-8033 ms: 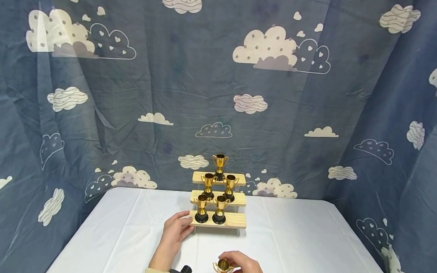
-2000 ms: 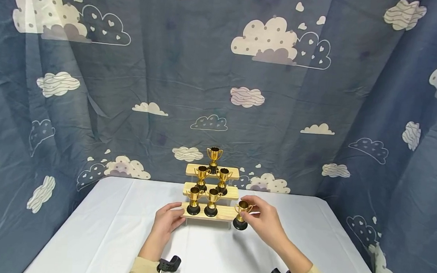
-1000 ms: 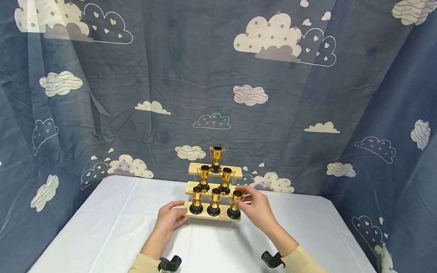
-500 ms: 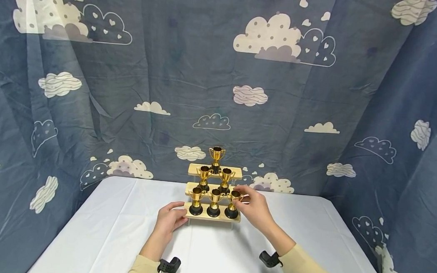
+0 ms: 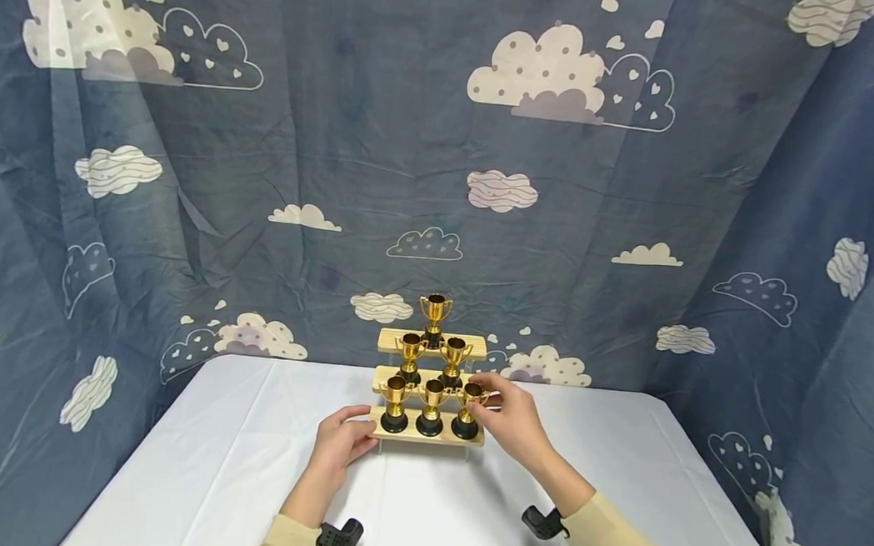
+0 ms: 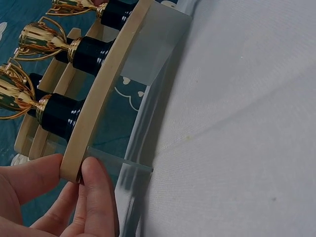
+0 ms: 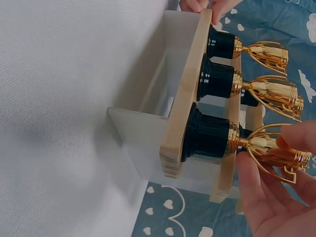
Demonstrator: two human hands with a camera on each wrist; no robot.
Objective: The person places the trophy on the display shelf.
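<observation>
Seating the sixth trophy [image 5: 468, 408] on the stand [image 5: 427, 436]: right hand [image 5: 512, 420] pinches its cup, left hand [image 5: 341, 442] grips the stand's end. Next, release without tipping it.

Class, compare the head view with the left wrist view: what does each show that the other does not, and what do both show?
Only the head view shows the right hand pinching the rightmost trophy on the bottom step, the top trophy and the cloud-print curtain. Only the left wrist view shows the clear plastic side panel under the wooden steps. Both show the left hand gripping the left end of the bottom step, gold trophies on black bases, and the white tablecloth.
</observation>
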